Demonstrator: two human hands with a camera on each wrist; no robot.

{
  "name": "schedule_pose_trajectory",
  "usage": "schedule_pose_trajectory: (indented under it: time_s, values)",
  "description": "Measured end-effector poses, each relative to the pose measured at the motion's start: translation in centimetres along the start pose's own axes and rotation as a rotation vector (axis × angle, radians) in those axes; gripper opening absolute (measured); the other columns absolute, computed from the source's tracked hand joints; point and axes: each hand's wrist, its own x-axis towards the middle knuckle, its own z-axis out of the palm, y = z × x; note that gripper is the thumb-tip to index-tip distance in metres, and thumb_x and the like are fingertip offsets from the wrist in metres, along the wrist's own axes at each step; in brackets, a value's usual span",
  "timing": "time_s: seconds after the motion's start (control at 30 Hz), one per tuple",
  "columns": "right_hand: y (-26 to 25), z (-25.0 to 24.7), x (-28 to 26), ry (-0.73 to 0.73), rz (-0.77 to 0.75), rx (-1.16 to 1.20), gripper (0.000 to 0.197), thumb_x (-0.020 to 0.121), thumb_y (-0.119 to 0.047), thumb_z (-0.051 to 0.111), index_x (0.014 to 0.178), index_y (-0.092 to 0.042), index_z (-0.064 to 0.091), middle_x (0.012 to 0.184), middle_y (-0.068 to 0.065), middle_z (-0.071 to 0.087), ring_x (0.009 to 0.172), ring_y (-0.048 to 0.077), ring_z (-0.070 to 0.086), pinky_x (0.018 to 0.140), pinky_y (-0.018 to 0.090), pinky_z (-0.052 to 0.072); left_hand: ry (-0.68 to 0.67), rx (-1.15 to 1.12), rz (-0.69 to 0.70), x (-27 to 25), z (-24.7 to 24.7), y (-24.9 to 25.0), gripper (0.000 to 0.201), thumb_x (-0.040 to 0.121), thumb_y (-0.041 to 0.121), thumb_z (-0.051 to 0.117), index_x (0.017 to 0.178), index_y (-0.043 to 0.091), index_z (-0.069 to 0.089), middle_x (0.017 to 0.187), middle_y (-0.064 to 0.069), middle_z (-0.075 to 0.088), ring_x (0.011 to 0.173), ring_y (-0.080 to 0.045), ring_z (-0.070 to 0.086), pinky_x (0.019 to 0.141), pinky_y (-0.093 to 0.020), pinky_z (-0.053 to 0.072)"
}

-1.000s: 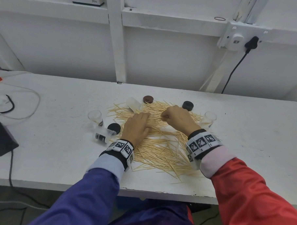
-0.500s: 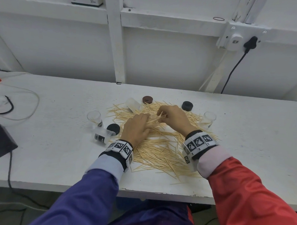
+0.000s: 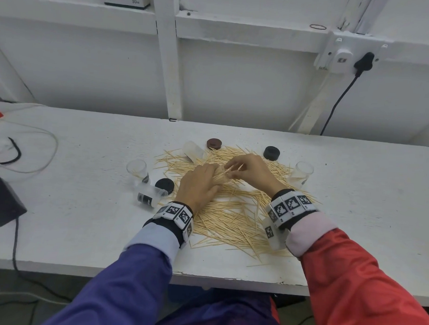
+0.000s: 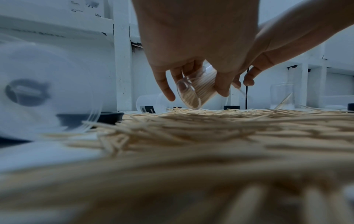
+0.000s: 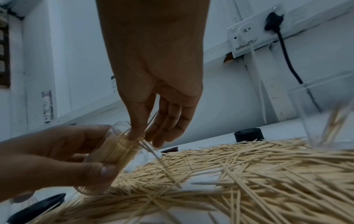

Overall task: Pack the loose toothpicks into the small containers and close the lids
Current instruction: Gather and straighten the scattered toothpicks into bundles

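A wide heap of loose toothpicks (image 3: 233, 212) covers the middle of the white table (image 3: 83, 218). My left hand (image 3: 202, 184) grips a clear container (image 4: 195, 91) tilted on its side and packed with toothpicks (image 5: 113, 150). My right hand (image 3: 242, 169) pinches a few toothpicks (image 5: 147, 128) at that container's mouth, with its other fingers hanging loose. Clear containers stand at the left (image 3: 137, 168) and right (image 3: 302, 172); two more lie at the front left (image 3: 150, 196) and back (image 3: 193, 150). Black lids (image 3: 165, 184) (image 3: 271, 153) and a brown lid (image 3: 213, 143) lie around the heap.
A black adapter (image 3: 2, 203) with its cable and white wires (image 3: 37, 135) lie at the table's left. On the back wall, a socket with a black plug (image 3: 364, 61) sits at upper right. The table's front edge (image 3: 228, 279) runs just beyond my sleeves.
My right hand has moved left with a few toothpicks to the mouth of the container in my left hand. The left hand has lifted and tilted slightly.
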Motion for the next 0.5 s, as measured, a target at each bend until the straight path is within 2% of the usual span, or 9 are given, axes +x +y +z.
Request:
schedule_pose_trajectory:
  time_s: [0.1, 0.27, 0.4, 0.5]
  values:
    - [0.54, -0.36, 0.03, 0.002, 0.036, 0.025, 0.022, 0.076, -0.009, 0.08, 0.096, -0.015, 0.072, 0.089, 0.001, 0.071, 0.086, 0.012, 0.067, 0.073, 0.03, 0.055, 0.002, 0.004, 0.0, -0.05, -0.03, 0.02, 0.056, 0.093, 0.039, 0.057, 0.141, 0.016, 0.039, 0.135, -0.002, 0.052, 0.121, -0.021, 0.048, 0.095, -0.038, 0.042]
    - [0.96, -0.37, -0.08, -0.035, 0.098, 0.091, 0.024, 0.079, -0.004, 0.076, 0.096, -0.017, 0.066, 0.083, 0.007, 0.072, 0.078, 0.02, 0.07, 0.054, 0.02, 0.049, -0.002, 0.004, 0.003, -0.03, 0.05, -0.1, 0.057, 0.093, 0.041, 0.056, 0.141, 0.016, 0.039, 0.133, -0.002, 0.053, 0.121, -0.021, 0.049, 0.094, -0.037, 0.041]
    - [0.66, -0.37, -0.37, -0.047, 0.11, 0.175, 0.017, 0.083, -0.011, 0.074, 0.097, -0.014, 0.066, 0.078, 0.009, 0.073, 0.069, 0.019, 0.071, 0.054, 0.026, 0.05, 0.0, 0.003, 0.004, -0.02, 0.06, -0.08, 0.056, 0.093, 0.04, 0.057, 0.141, 0.016, 0.039, 0.132, -0.001, 0.053, 0.12, -0.021, 0.05, 0.093, -0.038, 0.042]
    - [0.46, -0.58, -0.32, -0.022, 0.118, 0.234, 0.014, 0.086, -0.015, 0.072, 0.098, -0.011, 0.067, 0.08, 0.008, 0.073, 0.067, 0.018, 0.07, 0.053, 0.025, 0.051, 0.009, 0.005, -0.006, -0.03, 0.06, -0.07, 0.057, 0.093, 0.042, 0.057, 0.141, 0.017, 0.039, 0.133, -0.001, 0.054, 0.12, -0.02, 0.05, 0.093, -0.037, 0.043]
